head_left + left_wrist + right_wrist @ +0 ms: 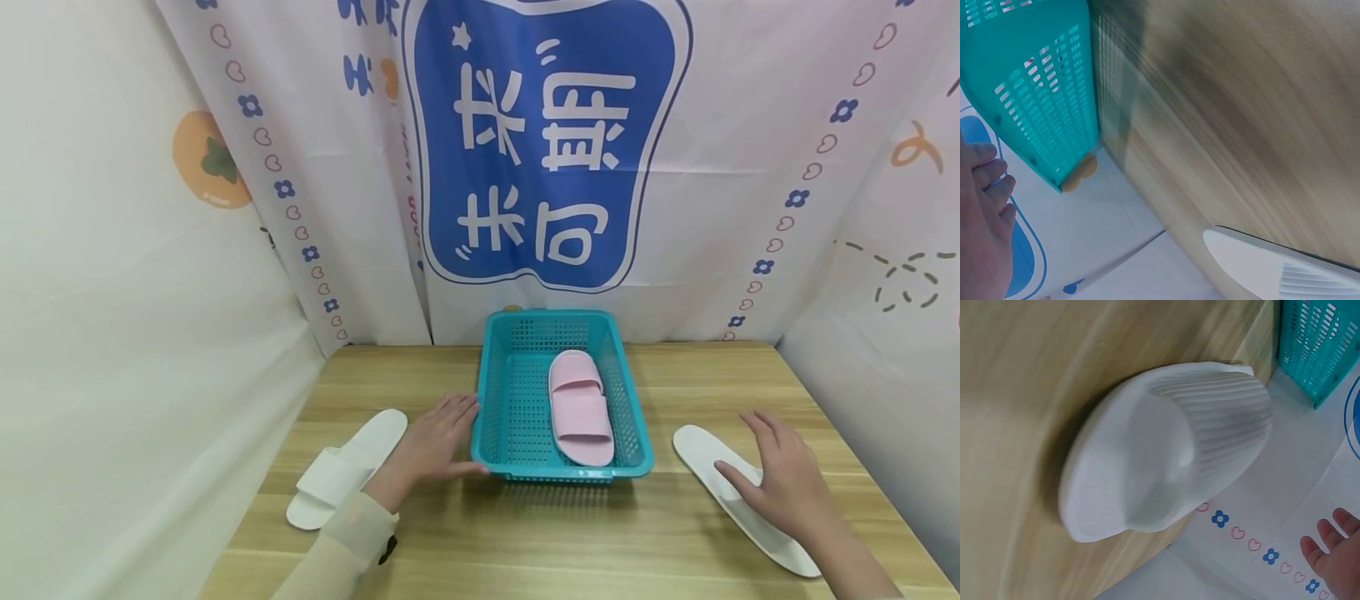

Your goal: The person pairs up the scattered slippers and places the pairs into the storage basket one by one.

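A teal plastic basket point(497, 473) stands on the wooden table with a pink slipper point(583, 417) lying along its right side. My left hand point(435, 443) is at the basket's left front corner, fingers extended and fingertips right by the rim. In the left wrist view, those fingers point(994, 175) appear beside the perforated basket wall point(1054, 81). Over a white slipper point(712, 467) at the right hovers my right hand point(787, 483), thumb and fingers spread, holding nothing. The ribbed strap of that slipper point(1229, 419) fills the middle of the right wrist view.
Another white slipper point(337, 475) lies left of my left forearm, its toe pointing away to the right. Behind the table point(555, 550) hangs a printed white cloth point(337, 167) with a blue panel. More pale cloth point(135, 375) borders the left and right sides.
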`<state>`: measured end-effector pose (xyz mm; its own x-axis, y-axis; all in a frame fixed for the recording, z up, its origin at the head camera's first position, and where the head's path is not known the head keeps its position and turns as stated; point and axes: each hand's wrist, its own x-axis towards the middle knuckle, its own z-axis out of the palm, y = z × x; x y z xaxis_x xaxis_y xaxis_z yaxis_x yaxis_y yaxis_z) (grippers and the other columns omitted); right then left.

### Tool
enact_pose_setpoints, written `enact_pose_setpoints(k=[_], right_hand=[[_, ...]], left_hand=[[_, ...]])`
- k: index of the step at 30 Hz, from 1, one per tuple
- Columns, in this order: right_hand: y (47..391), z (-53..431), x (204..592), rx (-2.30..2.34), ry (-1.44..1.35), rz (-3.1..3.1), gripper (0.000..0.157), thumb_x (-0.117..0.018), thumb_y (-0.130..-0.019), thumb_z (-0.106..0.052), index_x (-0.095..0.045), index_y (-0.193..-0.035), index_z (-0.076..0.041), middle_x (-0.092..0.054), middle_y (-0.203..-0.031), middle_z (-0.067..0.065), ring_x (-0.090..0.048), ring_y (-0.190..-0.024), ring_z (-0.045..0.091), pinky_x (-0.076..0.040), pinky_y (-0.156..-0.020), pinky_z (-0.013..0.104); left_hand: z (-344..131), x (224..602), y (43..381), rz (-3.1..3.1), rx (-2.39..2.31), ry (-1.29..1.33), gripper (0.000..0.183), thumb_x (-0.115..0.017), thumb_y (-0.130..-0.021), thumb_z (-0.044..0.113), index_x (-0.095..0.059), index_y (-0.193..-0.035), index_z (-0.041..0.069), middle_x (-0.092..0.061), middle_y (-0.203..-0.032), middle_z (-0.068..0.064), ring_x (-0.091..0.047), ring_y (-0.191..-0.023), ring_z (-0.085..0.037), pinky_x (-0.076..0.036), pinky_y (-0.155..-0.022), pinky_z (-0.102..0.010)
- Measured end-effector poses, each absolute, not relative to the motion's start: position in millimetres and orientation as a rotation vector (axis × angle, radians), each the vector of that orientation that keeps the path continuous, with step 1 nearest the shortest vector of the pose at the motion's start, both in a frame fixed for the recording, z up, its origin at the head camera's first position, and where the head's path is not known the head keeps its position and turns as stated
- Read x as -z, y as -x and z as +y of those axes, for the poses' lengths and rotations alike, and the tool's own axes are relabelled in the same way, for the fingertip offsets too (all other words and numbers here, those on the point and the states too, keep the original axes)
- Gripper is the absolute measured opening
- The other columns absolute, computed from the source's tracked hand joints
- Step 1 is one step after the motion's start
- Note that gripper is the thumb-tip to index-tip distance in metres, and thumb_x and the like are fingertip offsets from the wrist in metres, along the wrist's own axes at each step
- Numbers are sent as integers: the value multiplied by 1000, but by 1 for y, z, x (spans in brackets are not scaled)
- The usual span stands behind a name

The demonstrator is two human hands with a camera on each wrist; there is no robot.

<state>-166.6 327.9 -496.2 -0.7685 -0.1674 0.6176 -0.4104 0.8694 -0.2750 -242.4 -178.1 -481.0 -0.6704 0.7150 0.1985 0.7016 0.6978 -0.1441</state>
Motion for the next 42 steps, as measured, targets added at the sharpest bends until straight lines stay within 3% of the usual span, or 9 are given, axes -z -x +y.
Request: enact_pose_setpoints(k=[4,9,14,21,29,36,42], right_hand=[[162,334,502,-548,-413,-2429,85,-85,-67,-34,-48,-131,7,-46,-125,33,-45,-106,55,-33,-83,69],[156,340,509,-553,-404,-2429,86,-86,-64,-34,-48,-129,8,-47,-123,33,-45,-104,55,-34,-83,67],[149,345,515,-575,-368,-2457,89,-86,-64,-36,-46,-131,7,-45,-123,34,-43,-105,56,-32,-84,68],[142,350,523,-562,-320,-2515,94,-87,-63,-37,-44,-133,8,-46,-120,34,-44,-102,56,-33,-81,67],[137,356,533,-536,-289,-2587,93,-89,-61,-38,-46,-130,6,-50,-116,31,-48,-96,54,-37,-73,67],[133,359,539,-537,-262,-2648,92,-89,-60,-40,-46,-128,5,-53,-111,33,-50,-95,55,-37,-73,66],[131,365,544,-509,-206,-2704,102,-90,-56,-46,-44,-129,9,-52,-108,36,-51,-92,56,-40,-69,67]], left_hand=[[-183,481,243,-2604,-37,1128,98,-50,-84,74,-42,-143,-5,-42,-147,-20,-36,-137,-33,-26,-114,-42],[-195,484,242,-2561,14,1061,99,-50,-83,75,-43,-142,-5,-44,-144,-20,-40,-133,-34,-29,-112,-44],[-212,488,240,-2537,63,979,97,-68,-76,66,-45,-141,-3,-47,-142,-20,-42,-131,-35,-31,-111,-48],[-237,495,234,-2611,83,798,96,-56,-79,75,-47,-139,2,-48,-141,-17,-43,-131,-35,-32,-109,-52],[-271,503,224,-2656,117,625,94,-71,-74,63,-49,-134,-6,-49,-137,-22,-43,-128,-39,-31,-108,-54],[-297,511,218,-2569,192,522,90,-75,-69,62,-54,-128,-3,-57,-124,-22,-51,-117,-41,-40,-95,-57],[-311,518,213,-2574,194,372,93,-81,-62,61,-55,-119,-7,-58,-117,-25,-54,-105,-44,-44,-84,-59]])
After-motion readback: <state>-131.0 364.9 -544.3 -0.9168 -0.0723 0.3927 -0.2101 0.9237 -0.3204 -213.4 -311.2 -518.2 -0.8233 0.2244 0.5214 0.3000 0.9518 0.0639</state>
